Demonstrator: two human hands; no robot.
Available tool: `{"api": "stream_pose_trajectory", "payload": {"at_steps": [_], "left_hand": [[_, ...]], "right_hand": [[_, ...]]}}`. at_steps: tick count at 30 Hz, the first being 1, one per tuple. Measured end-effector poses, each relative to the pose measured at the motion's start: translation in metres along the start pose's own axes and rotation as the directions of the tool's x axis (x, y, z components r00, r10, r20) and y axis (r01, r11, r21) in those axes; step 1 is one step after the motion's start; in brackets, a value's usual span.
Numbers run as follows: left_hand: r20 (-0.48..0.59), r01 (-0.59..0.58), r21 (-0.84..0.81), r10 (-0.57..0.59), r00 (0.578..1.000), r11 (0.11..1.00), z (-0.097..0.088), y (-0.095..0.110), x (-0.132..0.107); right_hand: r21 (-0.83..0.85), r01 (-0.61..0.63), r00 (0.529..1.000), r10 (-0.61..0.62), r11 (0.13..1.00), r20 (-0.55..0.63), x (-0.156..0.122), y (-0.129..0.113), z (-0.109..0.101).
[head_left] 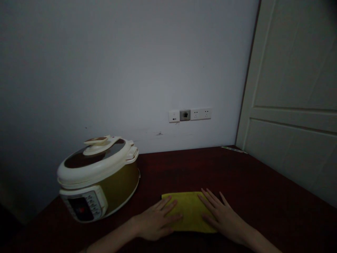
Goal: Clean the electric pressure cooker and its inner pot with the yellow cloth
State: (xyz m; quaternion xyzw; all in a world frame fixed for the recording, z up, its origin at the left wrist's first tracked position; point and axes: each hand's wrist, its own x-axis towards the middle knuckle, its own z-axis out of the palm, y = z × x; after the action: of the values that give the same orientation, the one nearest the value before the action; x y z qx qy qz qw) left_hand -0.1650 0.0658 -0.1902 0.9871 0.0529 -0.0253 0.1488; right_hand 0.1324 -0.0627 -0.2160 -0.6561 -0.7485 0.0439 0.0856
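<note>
A yellow cloth (191,212) lies flat on the dark red tabletop, roughly rectangular, with a dark edge showing at its upper left corner. My left hand (156,219) rests on the left part of the cloth, fingers spread and pointing right. On the right part lies my right hand (221,216), its fingers stretched out and apart, the thumb toward the middle. Neither hand grips the cloth; both press or lie on it with the fingers flat. The bits of cloth under the hands are hidden.
An electric pressure cooker (118,186) with a white lid stands left of my left hand. The dark red table (184,168) meets a wall with a row of sockets (200,114). A pale panelled door (292,137) borders the right side. A thin strip (233,149) lies at the back right corner.
</note>
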Motion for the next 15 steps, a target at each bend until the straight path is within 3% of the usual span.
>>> {"api": "stream_pose_trajectory", "payload": {"at_steps": [6, 10, 13, 15], "left_hand": [[0.046, -0.018, -0.049, 0.02, 0.999, 0.999, -0.009, 0.01, -0.022], [0.006, 0.024, -0.089, -0.024, 1.0, 0.996, -0.013, 0.022, -0.038], [-0.065, 0.059, -0.001, -0.059, 0.996, 0.998, -0.033, 0.045, -0.051], [-0.172, 0.064, 0.141, -0.04, 0.984, 0.988, -0.057, 0.063, -0.064]], "right_hand": [[0.062, -0.019, 0.994, 0.012, 0.998, 0.105, -0.011, -0.02, -0.005], [0.078, -0.093, 0.973, 0.074, 0.993, 0.221, -0.002, -0.032, -0.018], [0.118, -0.118, 0.968, 0.087, 0.986, 0.234, 0.018, -0.043, -0.038], [0.228, -0.032, 0.986, -0.006, 0.973, 0.164, 0.035, -0.056, -0.058]]}}
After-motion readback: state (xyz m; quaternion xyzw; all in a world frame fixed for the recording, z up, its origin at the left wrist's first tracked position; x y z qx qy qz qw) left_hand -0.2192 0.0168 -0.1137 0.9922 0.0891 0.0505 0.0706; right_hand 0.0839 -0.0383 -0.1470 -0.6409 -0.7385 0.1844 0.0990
